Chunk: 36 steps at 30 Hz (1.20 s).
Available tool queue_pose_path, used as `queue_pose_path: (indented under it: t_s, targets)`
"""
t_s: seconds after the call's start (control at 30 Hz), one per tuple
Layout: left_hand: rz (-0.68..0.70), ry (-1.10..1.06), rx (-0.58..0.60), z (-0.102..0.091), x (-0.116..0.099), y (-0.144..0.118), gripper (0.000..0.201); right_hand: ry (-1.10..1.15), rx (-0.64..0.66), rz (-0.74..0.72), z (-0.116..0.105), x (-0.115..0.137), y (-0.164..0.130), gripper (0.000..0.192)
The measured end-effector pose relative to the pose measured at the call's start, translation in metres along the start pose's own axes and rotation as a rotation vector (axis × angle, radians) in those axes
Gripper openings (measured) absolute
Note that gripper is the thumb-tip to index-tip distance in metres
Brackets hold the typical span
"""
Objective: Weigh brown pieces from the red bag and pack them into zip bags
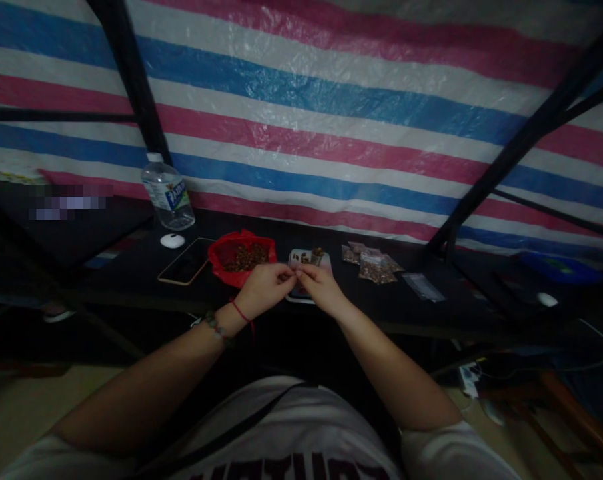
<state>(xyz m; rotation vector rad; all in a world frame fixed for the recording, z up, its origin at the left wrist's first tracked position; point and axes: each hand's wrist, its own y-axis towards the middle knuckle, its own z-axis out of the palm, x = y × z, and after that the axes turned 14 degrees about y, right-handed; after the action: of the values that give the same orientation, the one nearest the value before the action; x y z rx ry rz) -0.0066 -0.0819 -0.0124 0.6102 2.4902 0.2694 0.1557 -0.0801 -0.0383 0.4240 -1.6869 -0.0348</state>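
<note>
My left hand (264, 288) and my right hand (321, 288) meet at their fingertips, both pinched, above the near part of a small light-rimmed tray (326, 265). Whatever lies between the fingers is too small to make out. Several brown pieces (301, 256) rest on the tray's far side, beside a small cup (317, 256) filled with similar bits. Just left of my left hand sits a red plastic bag (221, 252), spread open like a bowl and holding a heap of small brown pieces (248, 257). A bracelet and a red string circle my left wrist.
Several small clear bags of brown bits (376, 268) lie to the right, near a flat clear zip bag (424, 287). At the left are a phone (186, 261), a white mouse (172, 241) and a plastic bottle (168, 193). Dark metal posts (131, 73) flank a striped sheet (301, 133).
</note>
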Motion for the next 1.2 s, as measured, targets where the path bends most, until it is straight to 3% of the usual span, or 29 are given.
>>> queue_pose_path:
  t_s: [0.13, 0.23, 0.33, 0.47, 0.67, 0.77, 0.83, 1.0, 1.1, 1.2]
  targets:
    - [-0.076, 0.037, -0.046, -0.001, 0.005, -0.002, 0.021, -0.164, -0.086, -0.085, 0.000, -0.001, -0.002, 0.022]
    - [-0.097, 0.067, -0.072, 0.000, 0.006, -0.003, 0.021, -0.288, -0.158, -0.237, 0.001, 0.003, -0.005, 0.023]
    - [-0.111, 0.072, -0.086, 0.004, 0.006, -0.003, 0.021, -0.432, -0.097, -0.381, -0.001, 0.006, -0.007, 0.023]
    - [-0.042, 0.071, -0.079, 0.009, 0.005, -0.005, 0.021, -0.517, -0.008, -0.328, -0.002, 0.006, -0.005, 0.029]
    - [0.242, 0.212, -0.122, 0.000, 0.000, -0.011, 0.024, -0.390, 0.062, -0.182, -0.004, 0.012, -0.002, 0.020]
    - [0.387, 0.317, -0.139, -0.009, 0.003, -0.010, 0.064, -0.258, 0.031, -0.109, -0.008, 0.015, -0.002, 0.023]
    - [0.402, 0.361, -0.108, -0.013, 0.008, -0.007, 0.081, -0.221, 0.058, -0.082, -0.009, 0.016, -0.002, 0.030]
    - [0.430, 0.354, -0.043, -0.015, 0.018, 0.000, 0.064, -0.133, 0.126, -0.070, -0.006, 0.016, -0.003, 0.030]
    - [0.413, 0.340, -0.074, -0.019, 0.022, 0.003, 0.057, -0.062, 0.036, -0.137, -0.013, 0.012, 0.001, 0.025]
    - [0.375, 0.332, -0.149, -0.027, 0.028, 0.011, 0.061, -0.036, -0.193, -0.203, -0.039, -0.002, 0.012, 0.028]
